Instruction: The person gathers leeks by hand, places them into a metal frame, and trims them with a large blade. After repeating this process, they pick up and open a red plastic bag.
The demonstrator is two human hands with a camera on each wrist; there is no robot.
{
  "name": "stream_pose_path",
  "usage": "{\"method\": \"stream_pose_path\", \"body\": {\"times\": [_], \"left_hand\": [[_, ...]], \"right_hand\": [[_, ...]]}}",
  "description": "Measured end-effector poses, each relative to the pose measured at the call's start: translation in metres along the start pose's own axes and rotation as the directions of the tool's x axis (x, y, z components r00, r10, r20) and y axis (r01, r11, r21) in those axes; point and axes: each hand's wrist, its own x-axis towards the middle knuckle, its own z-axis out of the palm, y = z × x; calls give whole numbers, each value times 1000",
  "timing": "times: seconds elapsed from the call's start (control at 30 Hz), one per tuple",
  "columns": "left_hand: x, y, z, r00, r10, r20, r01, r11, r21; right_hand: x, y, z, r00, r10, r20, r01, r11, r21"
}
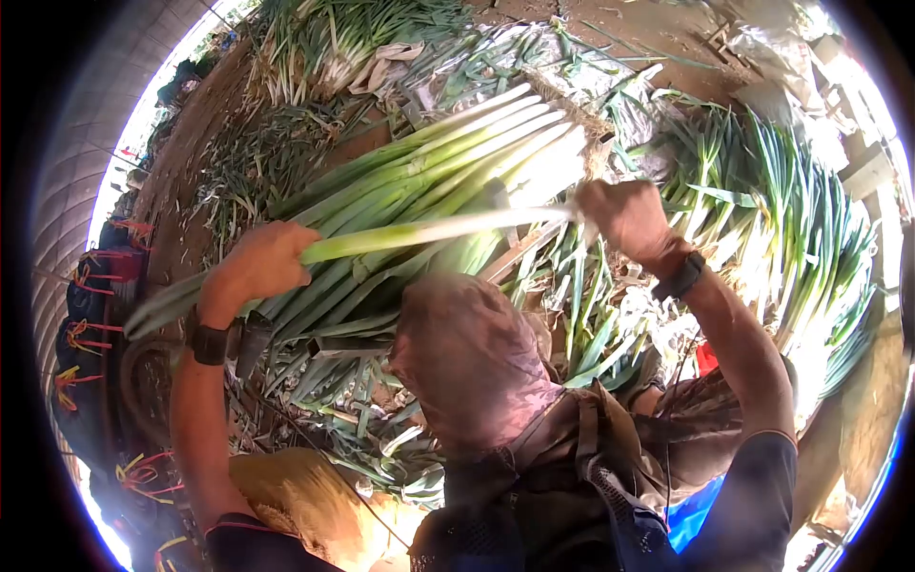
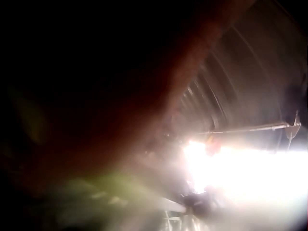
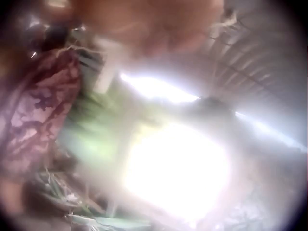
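In the head view a long green onion [image 1: 410,238] stretches between both hands, its white end to the right and its leaves trailing to the lower left. My left hand [image 1: 259,262] grips it where the green begins. Fingers of my right hand [image 1: 624,219] curl round the white root end, a little blurred. Behind it lies a thick pile of green onions [image 1: 419,167], white ends pointing to the upper right. The right wrist view has the right hand [image 3: 149,24] along the top with the pale stalk [image 3: 107,70] below it. Dark blur fills most of the left wrist view.
Another heap of green onions [image 1: 762,191] lies at the right, and one more bunch [image 1: 334,43] at the top. Loose leaves and trimmings [image 1: 257,157] cover the ground. A person's camouflage hood [image 1: 467,357] fills the lower middle. Dark bundles with coloured ties [image 1: 86,334] line the left.
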Motion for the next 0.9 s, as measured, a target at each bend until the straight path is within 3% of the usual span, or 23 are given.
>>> {"method": "stream_pose_path", "body": {"times": [0.07,0.13,0.17,0.2,0.27,0.3,0.33,0.37,0.4,0.43,0.47,0.5,0.53,0.57,0.6,0.67,0.73,0.8,0.83,0.9], "left_hand": [[-4,-7,6,997,12,-77,-13,1000,-19],[-5,-3,1,988,14,-156,-21,999,-43],[-8,6,-11,994,-104,-21,102,991,-87],[-9,11,-21,970,-214,114,227,967,-112],[-10,10,-26,969,-220,111,232,966,-110],[-9,9,-26,970,-219,108,231,967,-109],[-12,-7,-18,970,-220,106,232,966,-112],[-20,-39,-4,981,-179,-70,171,980,-105],[-26,-67,3,961,-131,-244,113,990,-88],[-30,-88,2,960,-133,-248,113,989,-90],[-35,-108,1,943,-189,-273,174,981,-81],[-36,-118,-1,922,-248,-298,236,969,-77],[-30,-103,-9,919,-255,-301,241,967,-85],[-19,-72,-24,908,-302,-290,300,952,-53],[-7,-58,-34,895,-347,-280,357,934,-17],[40,-80,-16,929,-181,-322,172,984,-56],[127,-86,8,953,-50,-298,14,993,-121],[176,-55,12,974,-68,-217,39,991,-132],[193,-47,20,976,-70,-208,43,990,-134],[218,-40,32,996,25,-81,-48,953,-298]], "right_hand": [[5,15,6,950,305,69,-308,950,45],[8,33,8,874,456,-168,-336,817,469],[2,37,-3,689,705,169,-637,478,605],[0,42,-4,880,475,-15,-442,831,337],[-2,44,6,745,646,166,-645,635,426],[-6,54,19,746,645,165,-644,637,424],[-20,77,43,760,647,-62,-551,692,466],[-42,102,64,728,624,-283,-453,749,484],[-86,143,73,733,679,-32,-680,732,-42],[-78,135,30,260,919,297,-960,279,-21],[-89,145,16,171,856,489,-879,356,-316],[-140,158,27,299,835,461,-854,450,-262],[-201,184,58,435,780,451,-656,617,-435],[-168,157,31,240,820,520,-728,506,-462],[-143,148,24,163,787,595,-697,518,-495],[-125,141,42,433,690,580,-743,637,-204],[-82,119,84,597,670,441,-693,708,-138],[-33,92,94,651,615,446,-693,720,18],[-15,84,99,719,551,424,-635,769,75],[14,70,107,831,455,320,-524,833,176]]}}
